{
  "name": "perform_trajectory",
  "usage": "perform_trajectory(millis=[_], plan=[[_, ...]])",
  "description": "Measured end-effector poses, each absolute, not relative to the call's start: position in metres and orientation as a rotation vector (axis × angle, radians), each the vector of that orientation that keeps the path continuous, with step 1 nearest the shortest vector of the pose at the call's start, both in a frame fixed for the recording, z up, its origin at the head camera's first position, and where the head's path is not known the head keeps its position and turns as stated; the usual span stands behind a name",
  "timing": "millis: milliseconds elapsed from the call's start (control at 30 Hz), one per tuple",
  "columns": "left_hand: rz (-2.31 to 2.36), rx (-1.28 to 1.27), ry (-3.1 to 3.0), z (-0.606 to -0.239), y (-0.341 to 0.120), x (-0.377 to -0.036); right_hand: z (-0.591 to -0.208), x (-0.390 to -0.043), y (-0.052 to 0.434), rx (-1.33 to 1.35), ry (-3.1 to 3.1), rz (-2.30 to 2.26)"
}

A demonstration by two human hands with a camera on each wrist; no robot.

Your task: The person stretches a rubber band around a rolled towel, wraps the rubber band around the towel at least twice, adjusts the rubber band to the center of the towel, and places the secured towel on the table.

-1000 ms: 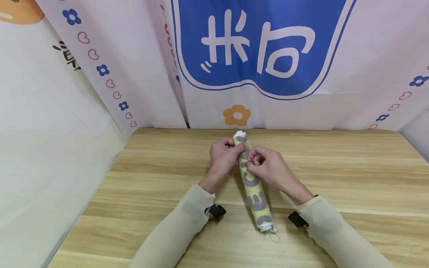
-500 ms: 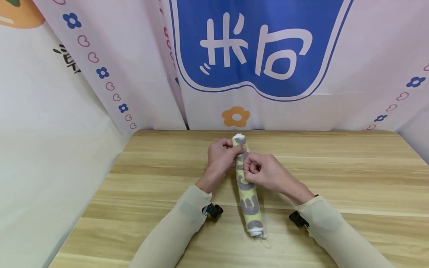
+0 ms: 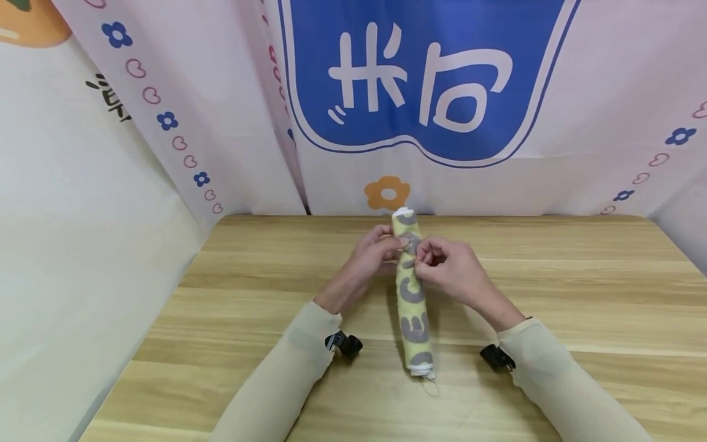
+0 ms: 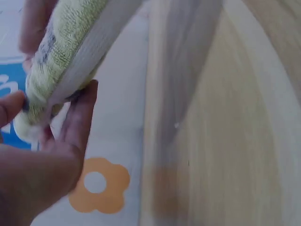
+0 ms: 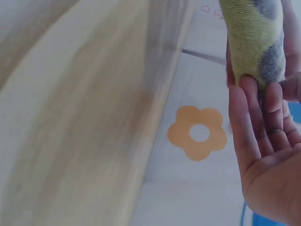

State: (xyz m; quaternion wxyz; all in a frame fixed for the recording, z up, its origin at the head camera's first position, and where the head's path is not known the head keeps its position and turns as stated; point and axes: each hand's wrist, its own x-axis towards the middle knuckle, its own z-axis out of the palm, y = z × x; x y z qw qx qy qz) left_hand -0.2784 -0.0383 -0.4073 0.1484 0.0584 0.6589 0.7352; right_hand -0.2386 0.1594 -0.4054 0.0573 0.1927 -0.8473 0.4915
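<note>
A rolled-up towel (image 3: 412,291), yellow-green with grey patterns and white ends, stretches away from the person over the middle of the table. My left hand (image 3: 371,258) grips its far part from the left side, thumb on top and fingers reaching beneath. On the opposite side, my right hand (image 3: 455,270) pinches at the towel just below the left thumb, fingers curled. In the left wrist view, the towel (image 4: 70,52) lies between thumb and fingers, with a white band along its side. The right wrist view shows the fingertips (image 5: 248,84) against the towel's end. A loose thread hangs from the near end.
The wood-grain table (image 3: 221,344) reaches back to a printed cloth backdrop (image 3: 497,184) with a blue sign and an orange flower (image 3: 372,193). Small black devices (image 3: 348,345) sit at both wrists. A white cloth wall (image 3: 83,245) stands on the left.
The rolled towel has shifted away from the person, its far end swinging slightly right and standing straighter. Both hands have moved with it, the right hand a little to the right.
</note>
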Motion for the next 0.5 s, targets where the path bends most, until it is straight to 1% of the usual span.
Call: perform_trajectory(millis=[133,500], plan=[[2.182,0.24,1.787,-0.411,-0.042,-0.282,-0.405,-0.24,0.162,0.515,-2.551,1.534],[2.318,0.203,1.93,-0.407,-0.039,-0.279,-0.401,-0.236,0.15,0.437,-2.533,1.453]])
